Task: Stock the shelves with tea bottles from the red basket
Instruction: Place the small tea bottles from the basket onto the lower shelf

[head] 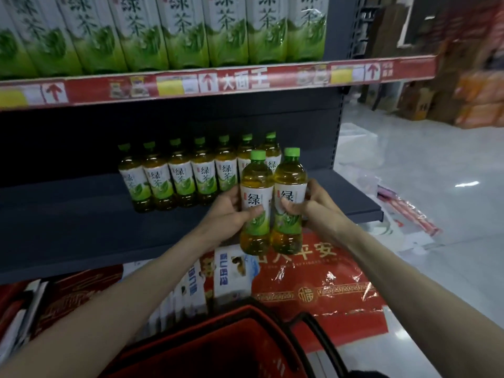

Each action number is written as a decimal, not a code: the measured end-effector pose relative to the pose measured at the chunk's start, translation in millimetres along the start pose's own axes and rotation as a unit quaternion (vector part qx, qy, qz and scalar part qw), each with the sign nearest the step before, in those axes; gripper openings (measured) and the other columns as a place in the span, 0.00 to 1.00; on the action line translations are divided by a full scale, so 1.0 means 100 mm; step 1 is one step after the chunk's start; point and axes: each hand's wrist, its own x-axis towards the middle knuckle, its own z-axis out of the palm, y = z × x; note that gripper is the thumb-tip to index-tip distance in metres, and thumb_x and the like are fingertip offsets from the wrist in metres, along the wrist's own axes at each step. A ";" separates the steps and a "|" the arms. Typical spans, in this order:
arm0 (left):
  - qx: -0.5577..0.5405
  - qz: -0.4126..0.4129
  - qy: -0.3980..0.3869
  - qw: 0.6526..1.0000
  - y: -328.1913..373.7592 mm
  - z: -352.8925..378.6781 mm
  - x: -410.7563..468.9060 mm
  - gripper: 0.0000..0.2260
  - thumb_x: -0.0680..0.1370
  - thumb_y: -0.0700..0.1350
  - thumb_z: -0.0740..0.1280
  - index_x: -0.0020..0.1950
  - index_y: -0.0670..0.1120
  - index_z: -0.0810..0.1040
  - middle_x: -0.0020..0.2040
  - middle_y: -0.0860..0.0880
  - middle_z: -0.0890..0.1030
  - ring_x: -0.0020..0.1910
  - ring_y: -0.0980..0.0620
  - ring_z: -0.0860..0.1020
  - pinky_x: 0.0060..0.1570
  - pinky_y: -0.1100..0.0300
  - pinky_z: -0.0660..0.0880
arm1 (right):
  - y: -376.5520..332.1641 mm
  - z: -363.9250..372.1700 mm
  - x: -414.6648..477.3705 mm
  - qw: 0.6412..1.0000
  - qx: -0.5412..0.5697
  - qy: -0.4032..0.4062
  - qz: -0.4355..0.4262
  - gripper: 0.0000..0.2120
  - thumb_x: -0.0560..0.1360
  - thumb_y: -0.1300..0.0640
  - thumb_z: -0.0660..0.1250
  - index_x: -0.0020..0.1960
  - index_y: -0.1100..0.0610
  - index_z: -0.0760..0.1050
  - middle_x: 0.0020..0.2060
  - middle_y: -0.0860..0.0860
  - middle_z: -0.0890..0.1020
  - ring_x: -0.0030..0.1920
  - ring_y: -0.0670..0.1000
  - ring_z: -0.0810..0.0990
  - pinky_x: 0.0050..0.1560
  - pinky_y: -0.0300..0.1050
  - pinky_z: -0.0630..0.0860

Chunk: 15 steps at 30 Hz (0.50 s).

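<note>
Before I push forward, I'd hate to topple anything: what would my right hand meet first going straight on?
Likely the rightmost shelf bottle, standing just behind the held bottle in your right hand. Depth is unclear, so it might pass beside it.

You are wearing the one wide-angle camera on your head; it is facing forward and down, close to the shelf (pixel 68 214).
</note>
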 end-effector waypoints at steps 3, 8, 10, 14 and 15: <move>0.014 0.033 -0.013 0.999 0.06 0.15 0.27 0.28 0.79 0.37 0.73 0.77 0.50 0.69 0.67 0.53 0.80 0.67 0.56 0.79 0.63 0.57 0.80 | -0.11 -0.16 0.12 0.999 0.002 0.027 -0.027 0.28 0.76 0.62 0.75 0.71 0.56 0.66 0.61 0.55 0.81 0.58 0.55 0.84 0.45 0.49 0.85; 0.009 0.055 -0.017 0.998 0.02 0.36 0.67 0.28 0.80 0.35 0.71 0.76 0.51 0.67 0.70 0.54 0.78 0.71 0.55 0.76 0.68 0.57 0.76 | -0.06 -0.41 0.37 0.995 -0.013 0.079 -0.055 0.26 0.76 0.64 0.75 0.70 0.57 0.69 0.61 0.56 0.82 0.60 0.56 0.83 0.56 0.53 0.84; 0.007 0.055 -0.026 0.998 -0.05 0.42 0.80 0.27 0.80 0.36 0.71 0.75 0.55 0.68 0.70 0.56 0.78 0.72 0.56 0.75 0.69 0.53 0.76 | -0.01 -0.50 0.45 0.993 -0.029 0.091 -0.067 0.25 0.76 0.65 0.74 0.70 0.57 0.71 0.59 0.55 0.83 0.59 0.53 0.83 0.54 0.50 0.84; 0.011 0.056 -0.014 0.998 -0.18 0.55 1.01 0.28 0.81 0.37 0.71 0.76 0.56 0.67 0.70 0.57 0.78 0.71 0.57 0.76 0.70 0.51 0.76 | 0.12 -0.61 0.59 0.989 -0.041 0.111 -0.085 0.25 0.76 0.68 0.73 0.70 0.57 0.71 0.57 0.54 0.84 0.55 0.48 0.84 0.46 0.41 0.83; 0.012 0.055 -0.007 0.998 -0.21 0.58 1.06 0.28 0.81 0.37 0.71 0.76 0.54 0.67 0.69 0.57 0.78 0.71 0.57 0.75 0.71 0.49 0.75 | 0.16 -0.63 0.64 0.989 -0.045 0.112 -0.087 0.25 0.76 0.68 0.74 0.70 0.57 0.71 0.57 0.54 0.84 0.56 0.49 0.84 0.46 0.41 0.83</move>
